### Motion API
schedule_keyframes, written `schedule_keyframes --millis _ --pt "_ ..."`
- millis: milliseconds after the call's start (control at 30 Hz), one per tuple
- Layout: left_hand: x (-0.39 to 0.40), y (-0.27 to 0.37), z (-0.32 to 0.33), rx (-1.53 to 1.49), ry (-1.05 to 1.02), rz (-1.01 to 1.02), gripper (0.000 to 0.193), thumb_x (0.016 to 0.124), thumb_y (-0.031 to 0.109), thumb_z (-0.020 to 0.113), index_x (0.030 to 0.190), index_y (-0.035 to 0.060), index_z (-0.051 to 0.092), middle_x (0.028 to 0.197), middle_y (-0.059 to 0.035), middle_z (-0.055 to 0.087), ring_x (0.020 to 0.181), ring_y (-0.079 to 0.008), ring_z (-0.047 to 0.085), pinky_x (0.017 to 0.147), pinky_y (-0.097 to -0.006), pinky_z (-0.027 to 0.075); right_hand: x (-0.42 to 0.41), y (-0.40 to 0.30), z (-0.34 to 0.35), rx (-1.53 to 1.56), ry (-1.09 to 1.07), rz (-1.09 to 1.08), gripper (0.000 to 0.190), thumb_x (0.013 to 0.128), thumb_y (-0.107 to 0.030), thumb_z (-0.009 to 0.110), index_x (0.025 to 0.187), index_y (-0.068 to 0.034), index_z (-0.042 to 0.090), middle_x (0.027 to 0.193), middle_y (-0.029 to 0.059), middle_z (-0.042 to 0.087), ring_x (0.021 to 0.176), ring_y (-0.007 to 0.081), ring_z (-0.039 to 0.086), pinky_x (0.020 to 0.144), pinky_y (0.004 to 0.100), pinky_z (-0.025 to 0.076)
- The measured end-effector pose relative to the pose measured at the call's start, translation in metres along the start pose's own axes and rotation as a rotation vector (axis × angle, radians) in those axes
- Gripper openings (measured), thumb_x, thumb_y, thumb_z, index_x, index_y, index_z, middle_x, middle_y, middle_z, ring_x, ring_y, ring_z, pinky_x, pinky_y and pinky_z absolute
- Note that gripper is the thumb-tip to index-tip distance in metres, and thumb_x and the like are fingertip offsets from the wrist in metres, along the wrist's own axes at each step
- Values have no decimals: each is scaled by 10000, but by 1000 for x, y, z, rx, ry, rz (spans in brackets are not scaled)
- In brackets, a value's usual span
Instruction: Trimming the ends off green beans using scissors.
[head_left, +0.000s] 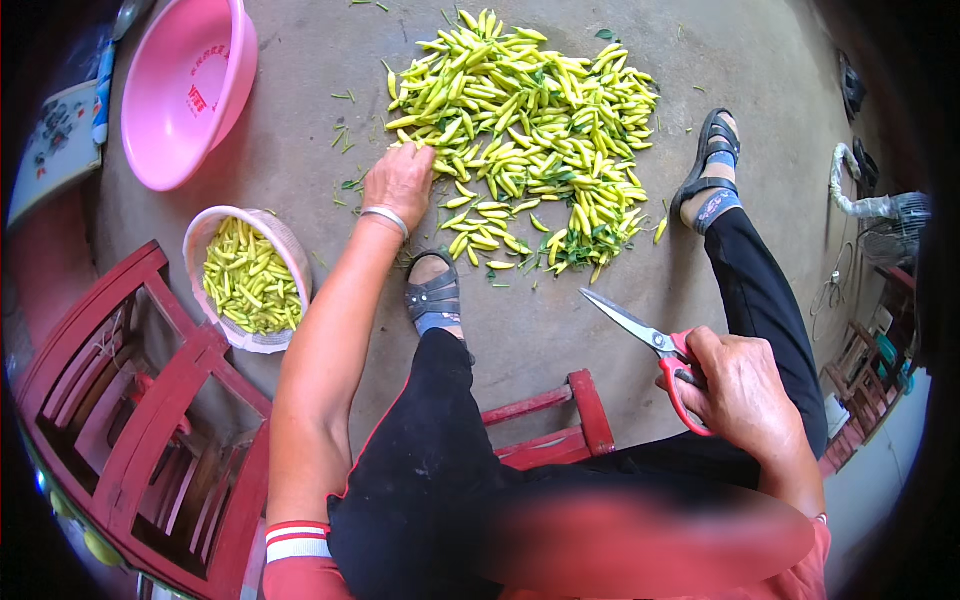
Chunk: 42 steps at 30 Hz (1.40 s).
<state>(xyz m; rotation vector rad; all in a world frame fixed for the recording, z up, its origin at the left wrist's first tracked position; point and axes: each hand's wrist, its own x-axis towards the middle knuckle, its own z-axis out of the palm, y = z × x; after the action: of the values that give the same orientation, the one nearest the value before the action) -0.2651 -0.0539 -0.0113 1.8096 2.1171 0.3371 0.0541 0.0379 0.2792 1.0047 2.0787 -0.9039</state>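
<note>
A broad pile of yellow-green chili peppers (517, 112), mixed with green leaves, is spread over the concrete floor in front of me. My left hand (401, 180) reaches down to the pile's left edge. Its fingertips are hidden behind the back of the hand, so whether they hold a pepper is unclear. In my right hand (739, 386) is a pair of scissors (660, 341) with red handles. Their blades look closed and point up and left towards the near edge of the peppers, without touching them.
Left of my foot stands a white mesh basket (300, 259) holding many peppers. Beyond it a pink plastic basin (240, 97) is tilted on its side. Red wooden chairs (157, 450) fill the lower left. A fan (896, 225) is at the far right. Cut stems (341, 139) litter the floor.
</note>
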Motion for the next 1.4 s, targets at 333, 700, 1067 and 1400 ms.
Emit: schedule_keyframes --millis 333,700,1067,1400 --pt "-23 -21 2 -1570 -81 -832 140 809 145 517 915 57 543 785 -43 579 658 -138 574 613 -286 528 -3 -2 -3 -6 -16 -2 292 773 -209 686 799 -4 479 708 169 570 691 369 589 622 439 449" --pt "30 -46 1 -428 -10 -738 309 896 315 562 914 27 673 841 -176 683 812 -304 660 738 -398 508 1 -1 -2 7 -11 -3 293 774 -209 684 791 -1 478 694 170 561 681 369 586 622 439 449" --pt "39 -52 19 -211 -157 -682 354 870 360 623 965 22 662 915 -182 683 845 -325 643 776 -416 499 1 4 1 1 16 -10 292 772 -212 685 790 -2 482 696 168 563 683 370 587 619 441 450" --pt "6 -53 -5 -563 66 -444 172 928 220 565 1010 71 545 705 -35 596 594 -237 585 548 -371 469 -1 5 2 -21 -7 -4 295 778 -221 679 789 0 485 686 170 560 675 367 591 623 440 454"
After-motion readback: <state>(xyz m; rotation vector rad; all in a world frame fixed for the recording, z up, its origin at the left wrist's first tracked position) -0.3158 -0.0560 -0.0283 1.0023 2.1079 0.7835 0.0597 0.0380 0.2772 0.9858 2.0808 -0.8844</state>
